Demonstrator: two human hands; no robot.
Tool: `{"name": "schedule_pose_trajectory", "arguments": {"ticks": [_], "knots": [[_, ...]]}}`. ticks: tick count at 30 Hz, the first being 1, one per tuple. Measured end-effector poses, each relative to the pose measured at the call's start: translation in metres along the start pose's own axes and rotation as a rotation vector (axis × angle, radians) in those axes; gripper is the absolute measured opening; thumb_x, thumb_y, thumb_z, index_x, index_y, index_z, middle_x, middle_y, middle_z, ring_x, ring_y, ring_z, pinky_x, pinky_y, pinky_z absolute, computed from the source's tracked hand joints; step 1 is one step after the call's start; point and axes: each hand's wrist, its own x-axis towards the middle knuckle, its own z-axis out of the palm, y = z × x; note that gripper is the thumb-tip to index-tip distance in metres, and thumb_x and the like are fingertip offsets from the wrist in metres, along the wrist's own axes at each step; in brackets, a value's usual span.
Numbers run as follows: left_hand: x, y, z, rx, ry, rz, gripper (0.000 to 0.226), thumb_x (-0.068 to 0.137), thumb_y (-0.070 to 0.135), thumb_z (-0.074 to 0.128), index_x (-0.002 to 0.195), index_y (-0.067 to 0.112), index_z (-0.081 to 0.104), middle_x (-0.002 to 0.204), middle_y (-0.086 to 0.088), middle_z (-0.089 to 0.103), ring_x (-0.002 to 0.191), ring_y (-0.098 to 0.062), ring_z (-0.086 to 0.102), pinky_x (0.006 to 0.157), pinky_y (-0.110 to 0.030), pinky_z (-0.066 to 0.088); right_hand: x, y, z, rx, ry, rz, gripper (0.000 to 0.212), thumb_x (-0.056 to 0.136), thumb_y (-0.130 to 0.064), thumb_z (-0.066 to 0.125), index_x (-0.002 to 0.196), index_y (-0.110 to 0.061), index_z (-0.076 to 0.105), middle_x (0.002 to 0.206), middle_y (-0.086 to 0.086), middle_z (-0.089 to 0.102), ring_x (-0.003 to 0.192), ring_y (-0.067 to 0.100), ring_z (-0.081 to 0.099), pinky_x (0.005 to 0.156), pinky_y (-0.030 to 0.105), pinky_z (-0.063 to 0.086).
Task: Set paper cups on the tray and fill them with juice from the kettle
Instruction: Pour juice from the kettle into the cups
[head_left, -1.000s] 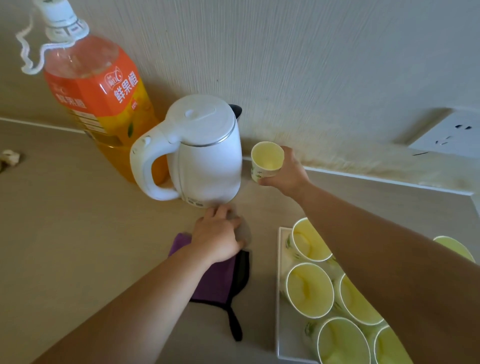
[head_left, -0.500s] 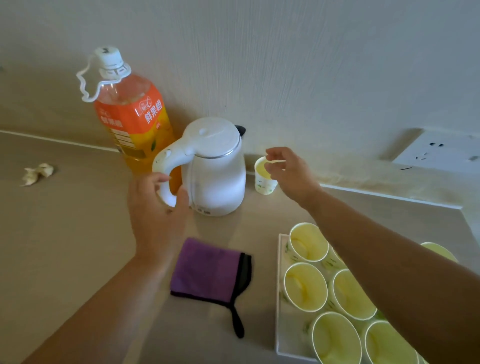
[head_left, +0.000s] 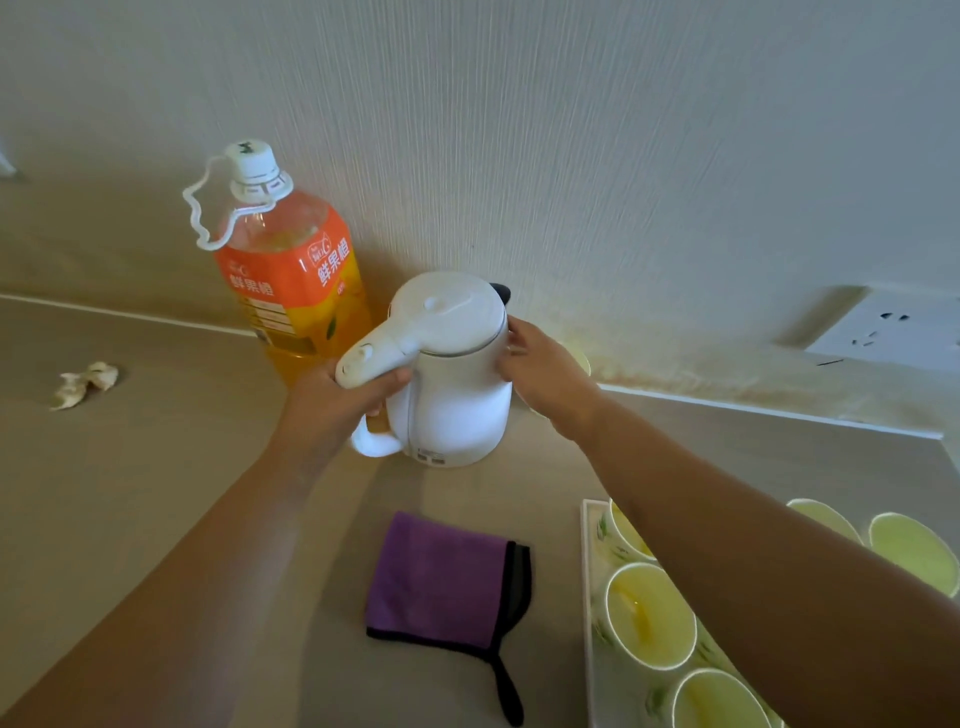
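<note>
Pretty far along I'd say: the tray (head_left: 589, 571) at the counter's right edge holds at least 5 cups (head_left: 649, 616), and 1 looks to have juice. Left hand (head_left: 332, 400) is wrapped round the kettle (head_left: 452, 395) handle, right hand (head_left: 545, 374) fingers against its side, so pouring is what's left.

The rounded plastic kettle (head_left: 447, 374) was white with a black spout tip. The large juice bottle (head_left: 291, 270) carried an orange label and white cap. The folded cloth (head_left: 441, 577) was purple, edged black. The paper cups (head_left: 649, 621) were pale yellow-green inside, with green leaf print outside.
</note>
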Motion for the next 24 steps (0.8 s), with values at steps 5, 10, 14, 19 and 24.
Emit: {"name": "schedule_pose_trajectory", "arguments": {"ticks": [5, 10, 14, 19, 24], "knots": [[-0.012, -0.002, 0.010, -0.069, 0.120, 0.070, 0.024, 0.073, 0.026, 0.078, 0.088, 0.017, 0.062, 0.071, 0.009, 0.060, 0.068, -0.010, 0.057, 0.060, -0.016, 0.044, -0.002, -0.002, 0.000, -0.004, 0.022, 0.003, 0.046, 0.081, -0.001, 0.040, 0.121, -0.018, 0.058, 0.119, 0.003, 0.062, 0.113, 0.024, 0.056, 0.100, 0.042, 0.045], [-0.029, 0.018, 0.002, -0.135, 0.152, 0.080, 0.027, 0.072, 0.025, 0.080, 0.088, 0.037, 0.063, 0.092, 0.013, 0.068, 0.089, -0.011, 0.064, 0.076, -0.029, 0.050, -0.025, -0.007, -0.007, 0.041, 0.046, -0.041, 0.044, 0.083, -0.001, 0.041, 0.109, -0.027, 0.065, 0.109, -0.006, 0.066, 0.106, 0.018, 0.060, 0.099, 0.039, 0.048], [-0.047, 0.046, -0.013, -0.098, 0.150, 0.178, 0.019, 0.073, 0.021, 0.079, 0.076, 0.030, 0.062, 0.058, 0.022, 0.062, 0.057, 0.006, 0.056, 0.055, -0.008, 0.043, -0.055, -0.016, -0.028, 0.076, 0.069, -0.101, 0.042, 0.085, -0.001, 0.043, 0.083, -0.039, 0.064, 0.093, -0.008, 0.070, 0.092, 0.018, 0.065, 0.094, 0.040, 0.052], [-0.074, 0.084, -0.025, -0.030, 0.151, 0.242, 0.029, 0.054, 0.033, 0.086, 0.052, 0.024, 0.058, 0.039, 0.013, 0.049, 0.039, -0.001, 0.043, 0.045, -0.010, 0.036, -0.099, -0.024, -0.062, -0.054, 0.026, -0.174, 0.016, 0.090, -0.016, 0.054, 0.090, -0.022, 0.068, 0.096, 0.007, 0.072, 0.091, 0.025, 0.069, 0.089, 0.044, 0.054], [-0.115, 0.106, -0.021, -0.052, 0.099, 0.255, 0.021, 0.045, 0.039, 0.084, 0.045, 0.031, 0.064, 0.038, 0.012, 0.049, 0.037, -0.002, 0.043, 0.043, -0.010, 0.037, -0.140, -0.032, -0.098, -0.259, 0.178, -0.365, 0.006, 0.091, -0.023, 0.057, 0.092, -0.020, 0.062, 0.094, -0.007, 0.065, 0.086, 0.014, 0.064, 0.079, 0.021, 0.051]]}}
